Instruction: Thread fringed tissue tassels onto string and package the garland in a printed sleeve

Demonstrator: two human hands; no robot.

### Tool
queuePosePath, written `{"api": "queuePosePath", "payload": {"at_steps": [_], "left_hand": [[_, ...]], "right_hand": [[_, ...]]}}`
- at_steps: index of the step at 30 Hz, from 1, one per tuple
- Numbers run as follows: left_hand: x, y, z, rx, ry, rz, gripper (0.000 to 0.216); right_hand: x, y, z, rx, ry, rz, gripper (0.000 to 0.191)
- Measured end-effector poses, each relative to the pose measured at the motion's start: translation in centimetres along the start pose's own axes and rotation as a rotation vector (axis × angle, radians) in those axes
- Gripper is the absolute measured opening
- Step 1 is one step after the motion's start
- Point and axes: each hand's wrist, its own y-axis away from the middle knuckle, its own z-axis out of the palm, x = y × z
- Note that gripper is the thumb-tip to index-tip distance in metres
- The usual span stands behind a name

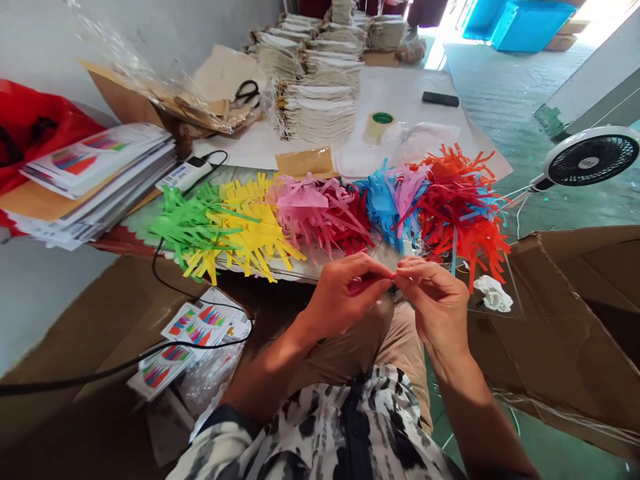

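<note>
Above my lap, my left hand [345, 293] and my right hand [437, 297] meet fingertip to fingertip, both closed in a pinch. A bit of pink paper [356, 287] shows inside my left hand; its tip lies between the fingers of both hands, mostly hidden. Just beyond them, fringed paper tassels lie in a row along the table edge: green [187, 223], yellow [250, 223], pink [310, 207], dark red [353, 223], blue [383, 200] and a red-orange bunch [463, 207] nearest my right hand.
Bundles of white string-edged paper [320, 110] fill the far table, near a tape roll [380, 127], black phone-like object [440, 99] and scissors [247, 92]. Printed sheets [95, 173] are stacked left. A fan [590, 160] stands right. Cardboard boxes [590, 267] flank me; a black cable [125, 365] crosses left.
</note>
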Motion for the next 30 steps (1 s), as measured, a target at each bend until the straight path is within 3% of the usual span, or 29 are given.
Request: {"api": "queuePosePath", "payload": {"at_steps": [6, 10, 14, 17, 22, 27, 30], "left_hand": [[-0.1, 0.3, 0.5, 0.010, 0.223, -0.212, 0.034], [-0.8, 0.3, 1.2, 0.046, 0.319, -0.237, 0.030], [-1.4, 0.0, 1.3, 0.080, 0.338, -0.249, 0.029], [-1.5, -0.2, 1.1, 0.001, 0.290, -0.268, 0.032], [-1.1, -0.5, 0.8, -0.132, 0.178, -0.262, 0.029], [-0.8, -0.5, 0.5, -0.177, 0.128, -0.272, 0.033], [-1.0, -0.6, 0.3, -0.179, 0.152, -0.293, 0.037]], "right_hand": [[0.0, -0.1, -0.8, -0.017, 0.053, 0.032, 0.014], [0.4, 0.1, -1.0, -0.087, -0.027, 0.102, 0.019], [0.4, 0.2, -1.3, -0.082, 0.044, 0.074, 0.014], [-0.1, -0.2, -1.4, -0.031, 0.139, -0.003, 0.004], [-1.0, -1.0, -1.2, -0.083, 0.282, -0.054, 0.010], [-0.6, -1.8, -1.3, 0.089, 0.164, -0.084, 0.010], [-0.3, -2.1, -1.3, -0.053, 0.192, -0.028, 0.014]]}}
